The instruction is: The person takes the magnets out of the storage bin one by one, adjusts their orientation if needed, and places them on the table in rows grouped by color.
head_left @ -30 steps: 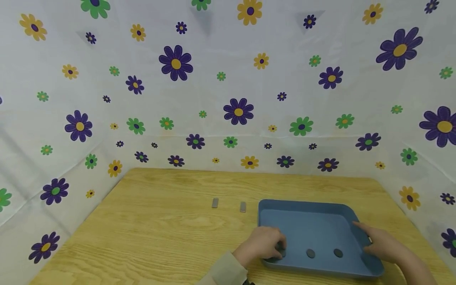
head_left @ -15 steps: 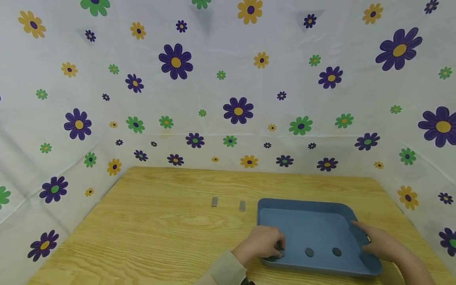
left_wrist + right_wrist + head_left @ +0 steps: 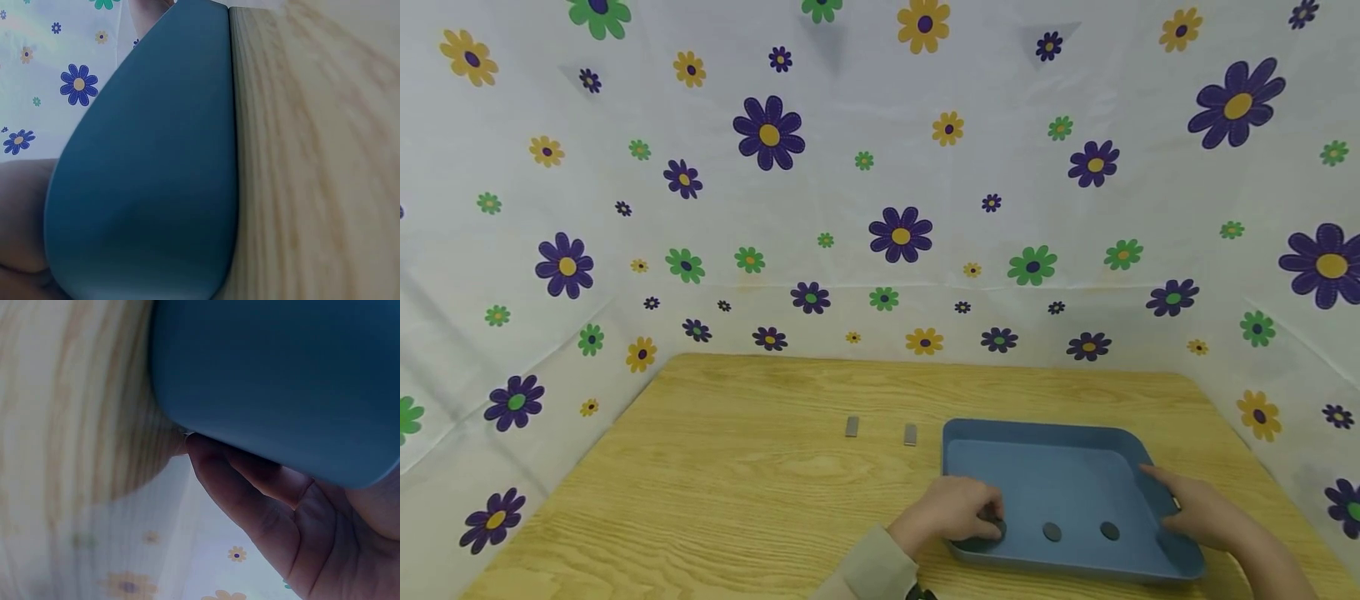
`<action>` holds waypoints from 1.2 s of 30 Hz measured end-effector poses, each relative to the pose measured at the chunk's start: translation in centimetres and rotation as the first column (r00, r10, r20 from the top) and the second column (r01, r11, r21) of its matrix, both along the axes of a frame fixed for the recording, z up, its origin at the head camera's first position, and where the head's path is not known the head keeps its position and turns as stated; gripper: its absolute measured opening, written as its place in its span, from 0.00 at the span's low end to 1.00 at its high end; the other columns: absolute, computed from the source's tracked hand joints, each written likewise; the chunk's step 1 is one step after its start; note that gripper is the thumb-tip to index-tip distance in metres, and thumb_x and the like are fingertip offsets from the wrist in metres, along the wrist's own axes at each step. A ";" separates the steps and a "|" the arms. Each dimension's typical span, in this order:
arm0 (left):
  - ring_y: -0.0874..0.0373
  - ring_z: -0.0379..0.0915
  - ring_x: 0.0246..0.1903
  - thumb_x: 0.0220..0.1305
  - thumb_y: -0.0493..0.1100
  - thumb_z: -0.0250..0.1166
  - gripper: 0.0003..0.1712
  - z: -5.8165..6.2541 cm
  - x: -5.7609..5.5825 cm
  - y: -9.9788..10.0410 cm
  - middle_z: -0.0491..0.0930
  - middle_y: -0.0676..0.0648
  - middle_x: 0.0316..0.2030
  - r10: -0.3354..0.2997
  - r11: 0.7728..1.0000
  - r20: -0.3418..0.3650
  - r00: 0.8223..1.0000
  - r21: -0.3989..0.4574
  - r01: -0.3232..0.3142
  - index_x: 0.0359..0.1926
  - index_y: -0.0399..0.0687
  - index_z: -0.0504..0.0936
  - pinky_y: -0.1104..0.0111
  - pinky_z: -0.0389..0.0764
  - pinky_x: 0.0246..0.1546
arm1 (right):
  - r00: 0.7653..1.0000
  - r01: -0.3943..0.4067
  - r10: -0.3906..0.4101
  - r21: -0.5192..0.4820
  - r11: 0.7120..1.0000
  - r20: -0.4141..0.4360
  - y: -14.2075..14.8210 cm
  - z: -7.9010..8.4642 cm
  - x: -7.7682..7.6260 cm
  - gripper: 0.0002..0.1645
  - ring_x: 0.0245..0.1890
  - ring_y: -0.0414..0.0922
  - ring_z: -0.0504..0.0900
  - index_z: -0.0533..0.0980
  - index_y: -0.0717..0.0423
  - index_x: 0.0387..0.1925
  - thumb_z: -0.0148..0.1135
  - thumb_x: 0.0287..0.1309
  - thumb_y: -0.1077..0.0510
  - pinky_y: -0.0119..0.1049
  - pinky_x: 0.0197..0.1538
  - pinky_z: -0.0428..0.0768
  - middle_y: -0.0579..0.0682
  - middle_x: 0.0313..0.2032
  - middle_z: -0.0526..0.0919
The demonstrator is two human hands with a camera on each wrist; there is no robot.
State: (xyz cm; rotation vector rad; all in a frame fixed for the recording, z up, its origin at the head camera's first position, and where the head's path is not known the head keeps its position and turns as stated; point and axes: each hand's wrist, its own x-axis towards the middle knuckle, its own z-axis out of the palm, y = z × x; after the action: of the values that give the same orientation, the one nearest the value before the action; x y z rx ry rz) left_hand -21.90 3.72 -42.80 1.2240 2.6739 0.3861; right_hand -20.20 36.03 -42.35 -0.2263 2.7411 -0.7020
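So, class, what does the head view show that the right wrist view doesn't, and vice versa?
Head only: the pale left sleeve, two grey rectangular pieces, and dark flat discs inside the blue tray.
Right wrist only: the creased palm side of the right hand.
Both: that hand, the tray, the wood-grain table and the flower-patterned cloth.

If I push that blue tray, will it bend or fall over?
The blue tray probably won't bend much, since its raised walls look smooth and firm. It's unlikely to tip over, being wide and low on the table. The two dark discs no hand is holding might slide, because they look loose.
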 end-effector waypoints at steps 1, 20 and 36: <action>0.76 0.66 0.24 0.51 0.49 0.66 0.07 0.0 0.0 0.0 0.75 0.65 0.25 0.003 1.000 0.005 1.000 0.010 -0.003 0.32 0.57 0.79 0.81 0.65 0.27 | 1.000 0.005 -0.005 0.002 1.000 0.002 0.0 0.0 0.0 0.40 0.41 0.60 0.72 0.57 0.78 0.56 0.61 0.37 0.72 0.42 0.33 0.72 0.80 0.49 0.62; 0.73 0.71 0.25 0.49 0.36 0.67 0.09 -0.3 -0.7 -0.3 0.79 0.55 0.29 0.069 0.884 0.286 0.956 0.427 -0.192 0.35 0.44 0.83 0.80 0.71 0.23 | 0.999 0.021 -0.021 0.013 1.000 0.026 0.1 0.0 0.3 0.40 0.43 0.63 0.71 0.57 0.78 0.56 0.61 0.38 0.71 0.46 0.36 0.73 0.81 0.49 0.61; 0.69 0.73 0.28 0.51 0.36 0.65 0.12 0.6 -1.1 -1.6 0.77 0.55 0.34 0.027 0.798 0.469 0.883 0.522 -0.301 0.40 0.39 0.81 0.75 0.74 0.27 | 1.000 -0.005 0.005 0.030 1.000 -0.013 0.0 0.1 0.1 0.40 0.37 0.55 0.71 0.58 0.78 0.55 0.61 0.36 0.71 0.44 0.34 0.72 0.80 0.47 0.64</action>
State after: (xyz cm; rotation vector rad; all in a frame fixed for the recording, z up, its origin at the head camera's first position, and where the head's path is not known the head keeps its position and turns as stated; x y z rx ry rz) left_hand -22.99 2.11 -42.20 0.8537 2.3166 1.4218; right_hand -20.07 36.06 -42.23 -0.2315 2.7601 -0.6593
